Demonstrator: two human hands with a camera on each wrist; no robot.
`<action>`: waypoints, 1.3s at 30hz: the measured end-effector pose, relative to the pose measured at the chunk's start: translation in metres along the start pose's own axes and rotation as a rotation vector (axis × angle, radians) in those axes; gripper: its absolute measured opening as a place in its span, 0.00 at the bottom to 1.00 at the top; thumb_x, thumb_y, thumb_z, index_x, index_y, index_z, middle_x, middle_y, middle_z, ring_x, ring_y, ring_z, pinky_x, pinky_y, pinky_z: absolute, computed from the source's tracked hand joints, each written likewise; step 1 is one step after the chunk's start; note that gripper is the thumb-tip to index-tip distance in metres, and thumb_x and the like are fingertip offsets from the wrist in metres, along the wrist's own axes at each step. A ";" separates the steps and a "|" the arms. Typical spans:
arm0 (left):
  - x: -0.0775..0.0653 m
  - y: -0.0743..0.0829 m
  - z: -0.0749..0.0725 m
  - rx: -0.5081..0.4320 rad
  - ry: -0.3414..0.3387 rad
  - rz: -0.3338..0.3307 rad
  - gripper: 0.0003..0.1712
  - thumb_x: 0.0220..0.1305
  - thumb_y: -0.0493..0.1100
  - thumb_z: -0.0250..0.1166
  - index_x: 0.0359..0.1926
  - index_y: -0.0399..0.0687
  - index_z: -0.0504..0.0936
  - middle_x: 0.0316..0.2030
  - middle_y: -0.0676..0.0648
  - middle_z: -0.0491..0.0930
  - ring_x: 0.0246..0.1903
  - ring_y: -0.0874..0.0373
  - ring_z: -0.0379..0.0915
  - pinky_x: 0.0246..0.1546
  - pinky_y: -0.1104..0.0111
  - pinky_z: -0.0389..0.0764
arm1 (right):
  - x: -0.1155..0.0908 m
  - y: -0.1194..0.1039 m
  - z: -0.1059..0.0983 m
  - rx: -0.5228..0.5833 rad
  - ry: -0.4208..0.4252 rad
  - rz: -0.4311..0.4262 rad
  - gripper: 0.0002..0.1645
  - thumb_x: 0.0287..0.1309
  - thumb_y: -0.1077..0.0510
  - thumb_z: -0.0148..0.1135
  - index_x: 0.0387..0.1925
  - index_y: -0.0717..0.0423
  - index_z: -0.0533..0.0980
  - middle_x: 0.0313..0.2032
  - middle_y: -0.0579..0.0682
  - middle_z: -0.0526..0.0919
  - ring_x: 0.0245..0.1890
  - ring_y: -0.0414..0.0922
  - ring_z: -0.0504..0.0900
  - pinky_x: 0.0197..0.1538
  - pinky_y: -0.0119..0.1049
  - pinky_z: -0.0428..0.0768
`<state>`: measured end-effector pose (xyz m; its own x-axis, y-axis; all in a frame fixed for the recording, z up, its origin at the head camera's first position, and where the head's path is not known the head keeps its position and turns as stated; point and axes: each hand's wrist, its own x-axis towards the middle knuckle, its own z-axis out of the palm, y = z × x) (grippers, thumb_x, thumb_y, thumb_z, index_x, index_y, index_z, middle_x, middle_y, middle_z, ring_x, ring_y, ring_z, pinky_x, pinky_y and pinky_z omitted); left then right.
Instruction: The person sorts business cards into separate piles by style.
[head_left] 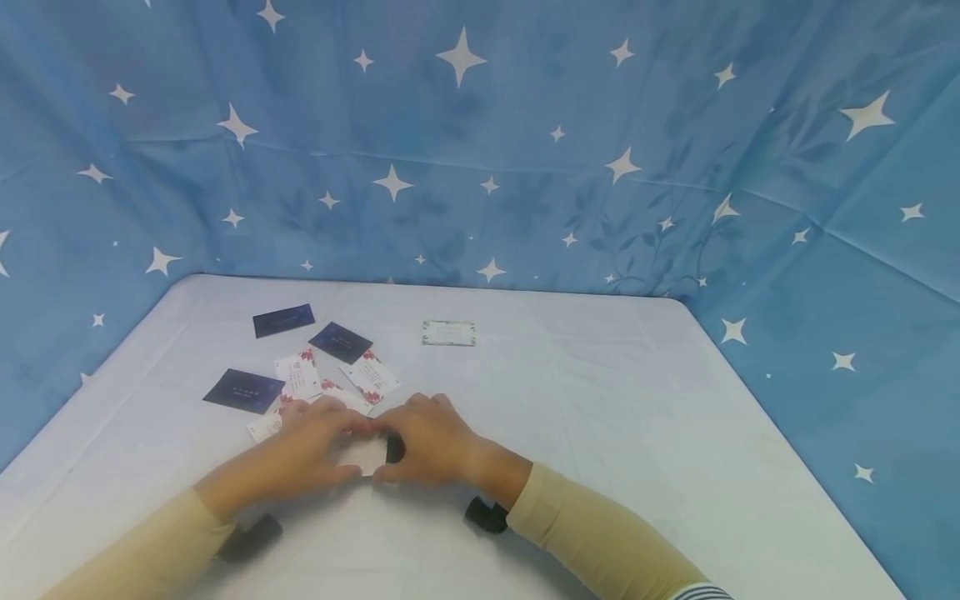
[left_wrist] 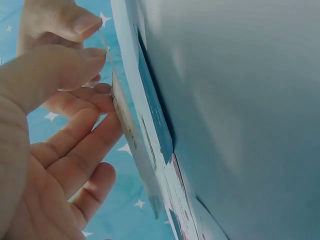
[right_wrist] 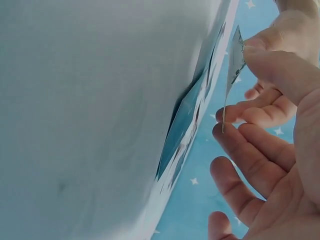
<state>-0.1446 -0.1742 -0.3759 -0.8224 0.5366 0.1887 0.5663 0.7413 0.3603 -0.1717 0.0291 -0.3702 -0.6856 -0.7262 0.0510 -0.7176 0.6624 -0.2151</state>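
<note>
Near the middle of the table in the head view, my left hand [head_left: 318, 446] and right hand [head_left: 427, 442] meet around a white card [head_left: 363, 456]. Thumb and fingers of each hand pinch it by its edges. Both wrist views show the card [left_wrist: 132, 132] raised off the tabletop and seen nearly edge-on; its print cannot be read. Beneath it lies a dark blue card [right_wrist: 182, 122], which shows as a dark patch between the hands from above. White cards with red flowers [head_left: 298, 375] lie just beyond my left hand, partly hidden by it.
Dark blue cards [head_left: 243, 391] lie spread at the left and back left of the white table [head_left: 637, 433]. One white card with a green leafy border [head_left: 448, 333] lies apart at the back. A blue star-patterned cloth [head_left: 525, 108] hangs behind the table.
</note>
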 end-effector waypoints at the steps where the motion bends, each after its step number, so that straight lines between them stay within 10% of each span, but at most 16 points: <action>1: 0.001 0.000 0.000 -0.003 -0.001 -0.003 0.26 0.41 0.51 0.71 0.46 0.56 0.78 0.39 0.62 0.74 0.45 0.60 0.63 0.45 0.54 0.52 | 0.000 0.001 0.000 0.006 0.008 0.004 0.32 0.42 0.34 0.62 0.53 0.34 0.72 0.44 0.28 0.75 0.41 0.35 0.66 0.46 0.38 0.62; 25: 0.027 -0.008 -0.005 -0.071 0.027 -0.186 0.34 0.41 0.56 0.71 0.53 0.59 0.74 0.49 0.47 0.69 0.47 0.50 0.58 0.42 0.54 0.56 | -0.020 0.052 -0.016 0.198 0.113 0.202 0.30 0.45 0.41 0.63 0.52 0.40 0.72 0.46 0.38 0.73 0.45 0.38 0.66 0.50 0.41 0.64; 39: 0.095 -0.016 -0.008 -0.063 0.017 -0.177 0.35 0.46 0.60 0.67 0.56 0.58 0.71 0.50 0.48 0.70 0.51 0.52 0.58 0.46 0.51 0.48 | -0.016 0.105 -0.030 0.189 0.240 0.233 0.31 0.47 0.44 0.63 0.55 0.45 0.71 0.48 0.43 0.74 0.46 0.42 0.69 0.48 0.40 0.68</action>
<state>-0.2326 -0.1385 -0.3566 -0.9102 0.3924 0.1324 0.4082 0.7965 0.4460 -0.2399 0.1156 -0.3641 -0.8531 -0.4811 0.2018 -0.5190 0.7431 -0.4225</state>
